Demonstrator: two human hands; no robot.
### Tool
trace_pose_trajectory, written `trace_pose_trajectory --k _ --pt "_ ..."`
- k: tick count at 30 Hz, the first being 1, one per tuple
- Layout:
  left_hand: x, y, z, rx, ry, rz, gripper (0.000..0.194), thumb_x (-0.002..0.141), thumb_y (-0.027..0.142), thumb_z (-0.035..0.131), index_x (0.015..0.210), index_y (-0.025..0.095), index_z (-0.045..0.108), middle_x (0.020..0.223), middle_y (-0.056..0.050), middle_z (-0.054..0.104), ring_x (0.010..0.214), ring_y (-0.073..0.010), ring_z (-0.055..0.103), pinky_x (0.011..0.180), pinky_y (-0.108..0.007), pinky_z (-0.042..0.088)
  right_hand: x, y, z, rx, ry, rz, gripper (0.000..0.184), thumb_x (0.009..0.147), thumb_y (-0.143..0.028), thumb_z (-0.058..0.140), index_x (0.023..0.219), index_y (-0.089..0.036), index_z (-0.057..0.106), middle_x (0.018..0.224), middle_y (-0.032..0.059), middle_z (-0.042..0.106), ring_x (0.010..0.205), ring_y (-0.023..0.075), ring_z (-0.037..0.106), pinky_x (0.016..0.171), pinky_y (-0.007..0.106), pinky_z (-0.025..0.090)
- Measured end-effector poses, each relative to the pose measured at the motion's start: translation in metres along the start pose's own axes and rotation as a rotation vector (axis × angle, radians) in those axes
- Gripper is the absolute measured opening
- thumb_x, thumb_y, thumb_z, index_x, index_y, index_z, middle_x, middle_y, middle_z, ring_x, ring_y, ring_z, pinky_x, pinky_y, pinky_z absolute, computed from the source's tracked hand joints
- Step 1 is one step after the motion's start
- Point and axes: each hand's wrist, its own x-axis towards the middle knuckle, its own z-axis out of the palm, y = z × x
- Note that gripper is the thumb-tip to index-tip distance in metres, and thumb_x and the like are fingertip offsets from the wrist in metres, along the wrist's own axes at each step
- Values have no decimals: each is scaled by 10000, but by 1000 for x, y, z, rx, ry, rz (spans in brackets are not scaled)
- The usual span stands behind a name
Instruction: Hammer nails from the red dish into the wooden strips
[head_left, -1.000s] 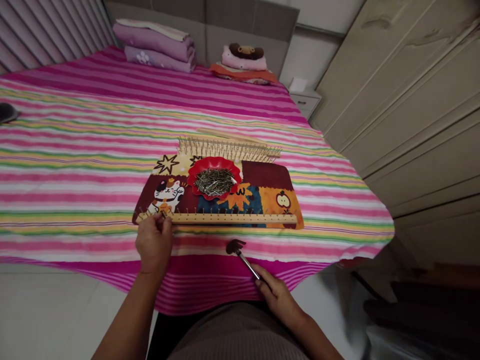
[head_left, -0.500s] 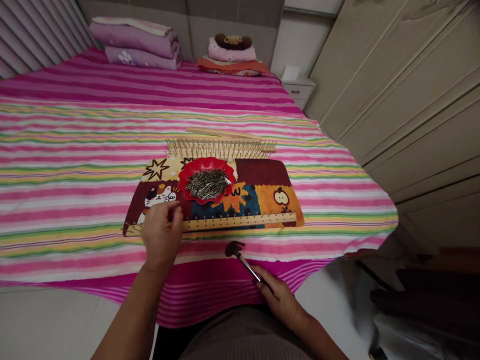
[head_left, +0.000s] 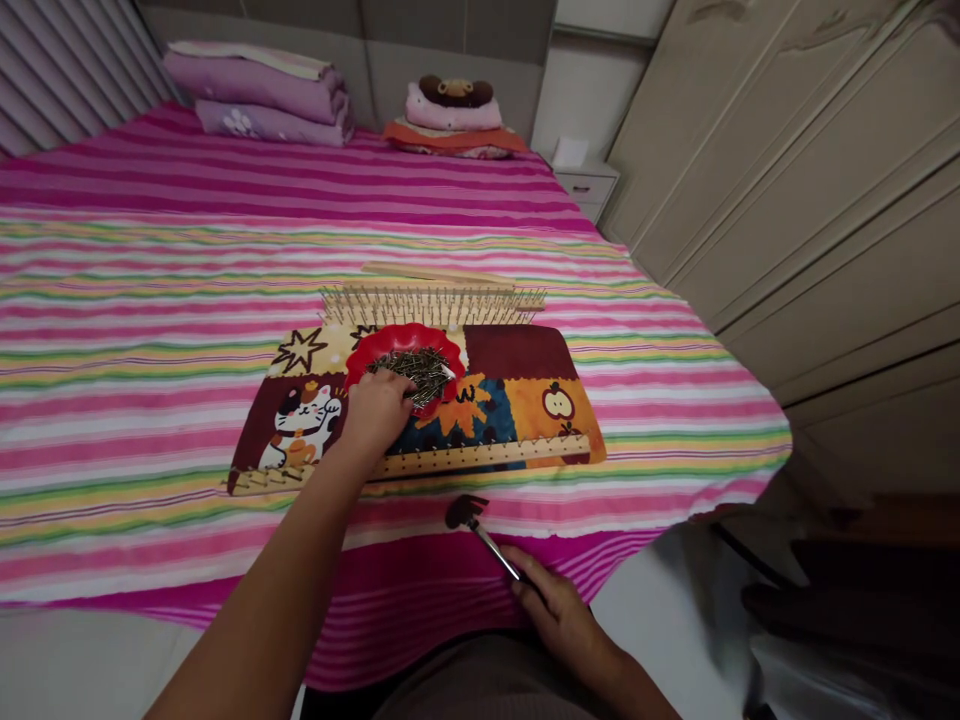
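My left hand [head_left: 380, 405] reaches over the near left rim of a red scalloped bowl [head_left: 360, 352]. Its fingers are curled down at the loose nails [head_left: 420, 372] inside; what the fingertips pinch is hidden. In my right hand [head_left: 551, 605], low in front of my body, is a hammer [head_left: 491, 545], its dark head resting over the bed's near edge. A narrow wooden strip [head_left: 480, 457] with a row of nails standing in it lies along the near edge of a patterned mat [head_left: 517, 350]. My left forearm crosses over this strip.
Behind the bowl lie several wooden strips [head_left: 435, 302] bristling with upright nails, and bare strips [head_left: 427, 271] beyond them. Everything rests on a striped bed cover [head_left: 675, 400]. Folded purple bedding [head_left: 262, 90] and a pillow stack [head_left: 454, 115] sit far back. Wardrobe doors [head_left: 787, 180] stand right.
My left hand has moved from the left part of the nailed strip forward and right, into the red bowl. My right hand still holds the hammer in nearly the same spot.
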Motion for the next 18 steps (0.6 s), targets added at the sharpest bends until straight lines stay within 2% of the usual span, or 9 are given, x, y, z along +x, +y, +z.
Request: trace_pose_trajectory --k 3,5,10,14,18 --pt "7 5 2 31 6 -46 398 772 316 574 1155 237 646 1210 -107 603 1089 -304 525 860 -409 436 0 2 1 13 8 -6 428 954 -367 425 1344 -225 532 1320 76 596 1221 197 550 1029 330 434" --pt "11 2 3 42 20 -79 397 774 326 569 1153 230 643 1197 -116 605 1077 -309 532 857 -415 444 -1 4 2 13 19 -4 427 950 -363 434 1337 -217 539 1307 84 606 1205 202 563 1021 334 442" --pt "30 -22 3 23 62 -40 314 771 202 508 1020 208 698 1059 -114 671 1012 -273 589 889 -370 448 -2 6 2 29 16 -9 410 952 -340 436 1341 -251 534 1318 65 598 1220 207 552 1025 351 443" --pt "47 -43 1 -47 23 -54 318 714 157 518 953 232 715 975 -81 709 936 -252 632 839 -325 467 -3 6 1 19 16 16 422 951 -352 433 1350 -253 529 1313 67 601 1219 213 551 1026 367 442" --pt "53 -55 -2 -152 -14 -75 311 687 165 528 909 272 718 888 -26 725 850 -214 652 793 -285 474 -3 4 1 6 5 41 431 948 -356 441 1356 -244 525 1323 68 593 1224 212 547 1027 363 441"
